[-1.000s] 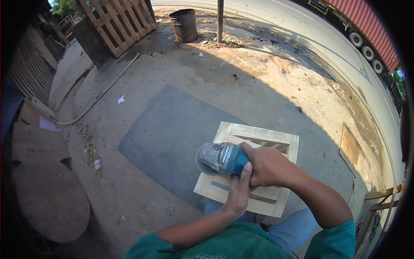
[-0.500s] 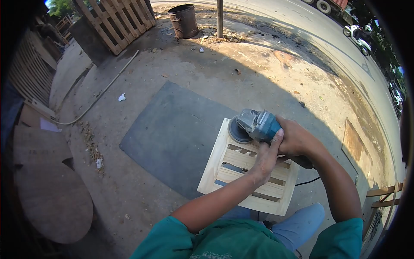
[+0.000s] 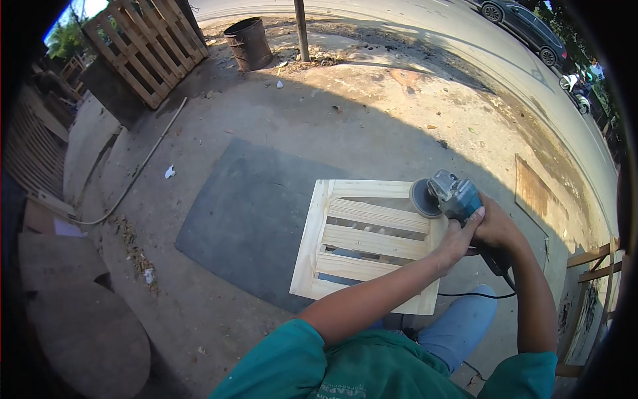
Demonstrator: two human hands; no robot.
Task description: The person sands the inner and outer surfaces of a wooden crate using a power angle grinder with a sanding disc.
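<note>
My right hand [image 3: 500,223] is wrapped round the body of a teal angle grinder [image 3: 458,197]. Close beside it, my left hand [image 3: 457,242] grips the grinder from the near side, its fingers partly hidden behind the tool. A round sanding disc [image 3: 424,199] on the grinder lies at the far right corner of a pale slatted wooden panel [image 3: 308,256]. Several slats with gaps between them run across this panel, which is in front of my knees. Whatever props the panel from below is mostly hidden.
A dark flat sheet [image 3: 229,206] lies on the concrete beyond the panel. The grinder's black cord [image 3: 465,294] runs near my right knee. Round boards [image 3: 86,326] are at left, a rusty drum [image 3: 249,46] and post [image 3: 301,30] ahead, and a wooden frame [image 3: 598,263] at right.
Both hands have carried the grinder rightward along the panel's far edge, from the far left corner to the far right one. The view has shifted, and a dark car shows on the road.
</note>
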